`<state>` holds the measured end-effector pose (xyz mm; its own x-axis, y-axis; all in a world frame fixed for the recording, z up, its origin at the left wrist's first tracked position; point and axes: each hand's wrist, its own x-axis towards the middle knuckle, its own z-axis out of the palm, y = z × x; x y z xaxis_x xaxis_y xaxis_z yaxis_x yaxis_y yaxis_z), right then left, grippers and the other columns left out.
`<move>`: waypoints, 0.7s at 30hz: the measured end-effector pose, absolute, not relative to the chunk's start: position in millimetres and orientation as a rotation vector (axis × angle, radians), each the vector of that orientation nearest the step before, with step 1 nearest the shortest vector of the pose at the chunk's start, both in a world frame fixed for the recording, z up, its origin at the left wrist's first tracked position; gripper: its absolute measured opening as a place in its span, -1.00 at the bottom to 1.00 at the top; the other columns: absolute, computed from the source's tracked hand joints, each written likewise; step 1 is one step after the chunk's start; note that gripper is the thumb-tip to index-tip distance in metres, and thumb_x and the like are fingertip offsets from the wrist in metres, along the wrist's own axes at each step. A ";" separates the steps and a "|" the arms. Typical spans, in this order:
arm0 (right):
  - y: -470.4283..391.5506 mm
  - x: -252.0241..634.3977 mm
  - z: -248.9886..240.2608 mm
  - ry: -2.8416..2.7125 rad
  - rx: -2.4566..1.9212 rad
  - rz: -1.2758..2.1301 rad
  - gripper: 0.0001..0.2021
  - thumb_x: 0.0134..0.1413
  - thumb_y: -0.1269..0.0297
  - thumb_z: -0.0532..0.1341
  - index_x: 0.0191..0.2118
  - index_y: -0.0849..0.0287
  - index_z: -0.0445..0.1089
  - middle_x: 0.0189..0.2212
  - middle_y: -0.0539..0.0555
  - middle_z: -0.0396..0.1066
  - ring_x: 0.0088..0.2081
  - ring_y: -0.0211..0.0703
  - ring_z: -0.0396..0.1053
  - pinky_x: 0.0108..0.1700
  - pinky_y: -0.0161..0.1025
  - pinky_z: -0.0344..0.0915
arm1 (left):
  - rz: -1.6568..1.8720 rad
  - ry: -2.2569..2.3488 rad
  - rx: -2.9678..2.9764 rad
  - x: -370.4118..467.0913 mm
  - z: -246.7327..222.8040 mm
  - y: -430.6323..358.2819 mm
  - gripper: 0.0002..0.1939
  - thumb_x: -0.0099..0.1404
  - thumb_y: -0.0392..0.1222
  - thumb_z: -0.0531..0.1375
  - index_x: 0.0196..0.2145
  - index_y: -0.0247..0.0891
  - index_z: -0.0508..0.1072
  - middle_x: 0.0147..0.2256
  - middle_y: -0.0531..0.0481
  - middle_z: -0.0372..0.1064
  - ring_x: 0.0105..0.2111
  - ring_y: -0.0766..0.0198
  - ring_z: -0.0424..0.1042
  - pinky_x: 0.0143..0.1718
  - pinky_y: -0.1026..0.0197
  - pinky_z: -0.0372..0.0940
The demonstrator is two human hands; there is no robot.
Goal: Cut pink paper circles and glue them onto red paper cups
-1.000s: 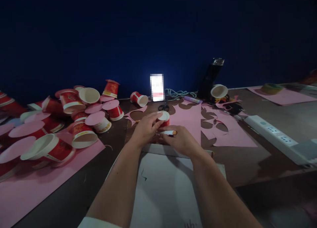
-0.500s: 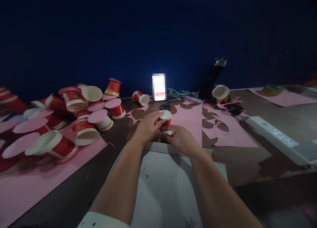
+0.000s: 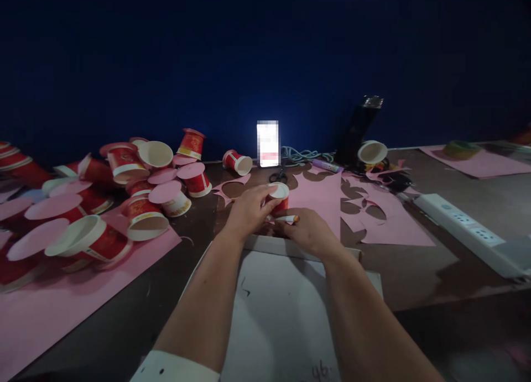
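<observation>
A red paper cup stands upside down, white base up, just past the near edge of a white box. My left hand is closed on the cup from the left, its fingers over the rim of the base. My right hand is closed round a white pen-like stick with an orange end, low at the cup's right side. Its fingertips are partly hidden. Black scissors lie just behind the cup, and pink paper with cut-outs lies to its right.
Many red and white cups, several with pink discs, are heaped at the left on pink paper. A lit phone stands at the back. Behind right are a dark bottle, a lying cup and a power strip.
The view has shifted slightly, so most things appear a little further right and higher. Both hands stay at the cup, with the stick still in my right hand.
</observation>
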<state>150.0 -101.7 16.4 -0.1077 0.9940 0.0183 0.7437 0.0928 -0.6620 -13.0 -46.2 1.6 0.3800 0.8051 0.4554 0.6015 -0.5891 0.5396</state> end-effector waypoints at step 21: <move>-83.5 169.8 11.1 -1.680 -1.936 0.666 -0.75 -0.01 0.19 0.15 -0.57 0.20 0.42 -0.57 0.11 0.45 -0.54 -0.19 0.35 -0.47 -0.29 0.14 | 1.030 1.222 2.326 -13.0 3.3 -49.8 -0.62 0.29 -0.02 0.10 0.02 -0.17 0.40 0.05 -0.03 0.38 0.06 0.19 0.33 0.10 0.12 0.20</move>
<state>169.8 -83.5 11.1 0.1246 0.9912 -0.0453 0.7530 -0.1242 -0.6462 -13.0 -49.8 3.3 0.3747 0.8104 0.4504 0.5811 -0.5838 0.5670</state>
